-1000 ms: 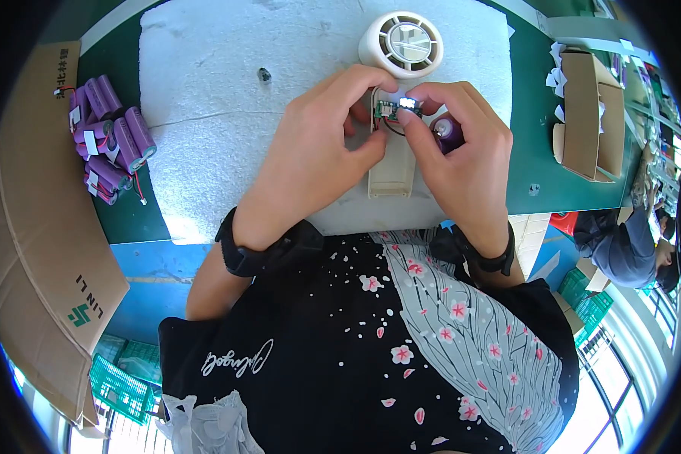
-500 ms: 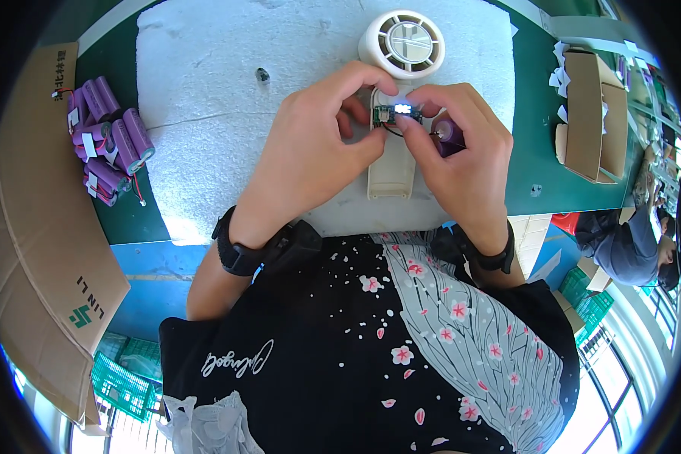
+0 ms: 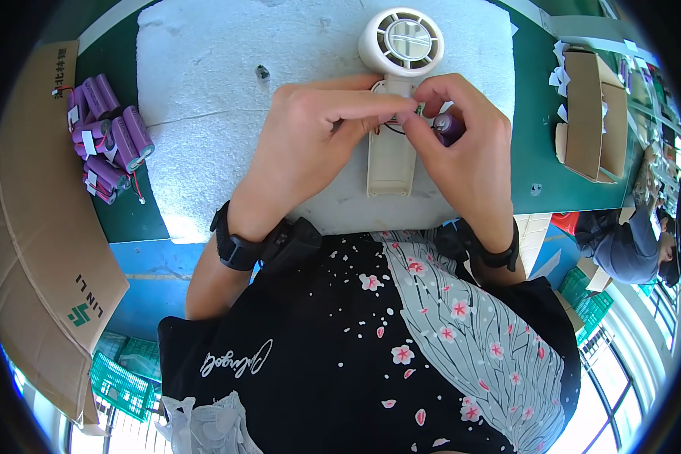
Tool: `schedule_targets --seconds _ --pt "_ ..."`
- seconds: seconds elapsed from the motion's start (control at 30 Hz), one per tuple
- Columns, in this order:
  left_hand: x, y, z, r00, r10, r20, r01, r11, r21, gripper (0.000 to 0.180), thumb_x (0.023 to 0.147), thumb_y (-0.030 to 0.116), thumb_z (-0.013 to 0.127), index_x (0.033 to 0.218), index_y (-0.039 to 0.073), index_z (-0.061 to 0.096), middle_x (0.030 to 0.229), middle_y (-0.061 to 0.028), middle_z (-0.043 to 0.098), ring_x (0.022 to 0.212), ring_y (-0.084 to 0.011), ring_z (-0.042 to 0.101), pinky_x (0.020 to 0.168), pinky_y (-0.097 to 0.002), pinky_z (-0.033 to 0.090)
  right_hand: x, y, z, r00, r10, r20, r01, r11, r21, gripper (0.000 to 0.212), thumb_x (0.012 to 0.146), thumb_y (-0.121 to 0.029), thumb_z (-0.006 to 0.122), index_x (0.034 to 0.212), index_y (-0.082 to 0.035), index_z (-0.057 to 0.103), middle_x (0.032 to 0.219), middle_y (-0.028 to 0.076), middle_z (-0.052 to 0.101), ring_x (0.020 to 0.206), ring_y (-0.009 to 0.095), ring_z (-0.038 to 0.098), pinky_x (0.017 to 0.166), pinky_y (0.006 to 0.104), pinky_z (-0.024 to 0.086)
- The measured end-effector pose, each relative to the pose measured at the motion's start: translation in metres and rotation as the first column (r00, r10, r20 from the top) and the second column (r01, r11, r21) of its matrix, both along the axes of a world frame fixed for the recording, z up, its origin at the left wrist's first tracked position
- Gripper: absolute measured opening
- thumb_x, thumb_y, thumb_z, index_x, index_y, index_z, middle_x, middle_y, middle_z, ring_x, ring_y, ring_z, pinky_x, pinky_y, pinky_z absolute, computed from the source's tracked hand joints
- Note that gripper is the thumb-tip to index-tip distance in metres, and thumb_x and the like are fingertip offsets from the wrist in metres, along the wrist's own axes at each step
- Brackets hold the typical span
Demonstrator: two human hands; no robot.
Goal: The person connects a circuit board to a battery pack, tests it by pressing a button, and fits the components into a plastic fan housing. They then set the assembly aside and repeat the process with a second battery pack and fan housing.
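Note:
A cream handheld fan lies on the white foam sheet, its round head (image 3: 403,41) away from me and its opened handle shell (image 3: 390,170) toward me. Over the upper part of that shell both hands meet at a small green circuit board (image 3: 419,110), now mostly covered by fingers. My left hand (image 3: 303,144) is closed on it, index finger stretched across. The thumb and forefinger of my right hand (image 3: 473,147) pinch around its right end. A purple battery cell (image 3: 451,130) sits within the curl of my right hand, with thin wires near the board.
Several purple battery cells (image 3: 107,140) with leads are piled at the left on the green table. A small dark piece (image 3: 262,72) lies on the foam sheet (image 3: 197,136). An open cardboard box (image 3: 590,113) stands at right, a large carton (image 3: 41,250) at left. Another person (image 3: 632,242) sits far right.
My left index finger has swung over the board, hiding its lit white lights and most of its face. The right hand keeps its pinch; the fan has barely shifted.

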State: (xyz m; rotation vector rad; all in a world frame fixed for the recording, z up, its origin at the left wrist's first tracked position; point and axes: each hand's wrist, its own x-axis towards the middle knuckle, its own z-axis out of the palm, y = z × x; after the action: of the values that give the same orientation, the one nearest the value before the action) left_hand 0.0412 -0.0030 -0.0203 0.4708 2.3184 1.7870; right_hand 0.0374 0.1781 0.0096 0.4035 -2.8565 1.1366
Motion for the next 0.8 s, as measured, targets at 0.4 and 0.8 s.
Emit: schedule_targets --seconds 0.4,0.8 --pt "-0.002 -0.003 0.007 0.998 -0.063 0.000 0.062 0.994 -0.086 0.031 0.082 -0.001 0.063 0.109 0.010 0.071 0.115 -0.0087 0.062 0.081 -0.0116 0.060 0.070 -0.0223 0.048 0.015 0.042 0.022 0.745 0.281 0.605 -0.038 0.923 -0.382 0.061 0.076 -0.009 0.074 0.130 -0.008 0.045 0.092 0.006 0.061 0.078 0.014 0.057 0.070 0.0239 0.047" --pt "0.004 0.011 0.002 0.993 0.117 0.010 -0.117 0.993 -0.023 0.032 0.072 -0.002 0.065 0.100 0.012 0.073 0.096 -0.0072 0.066 0.064 -0.0131 0.057 0.059 -0.0239 0.047 0.010 0.057 0.018 0.976 -0.069 0.205 0.026 0.978 0.205 0.022 0.078 -0.001 0.070 0.100 -0.001 0.066 0.101 0.008 0.066 0.081 0.016 0.066 0.063 0.0300 0.051"
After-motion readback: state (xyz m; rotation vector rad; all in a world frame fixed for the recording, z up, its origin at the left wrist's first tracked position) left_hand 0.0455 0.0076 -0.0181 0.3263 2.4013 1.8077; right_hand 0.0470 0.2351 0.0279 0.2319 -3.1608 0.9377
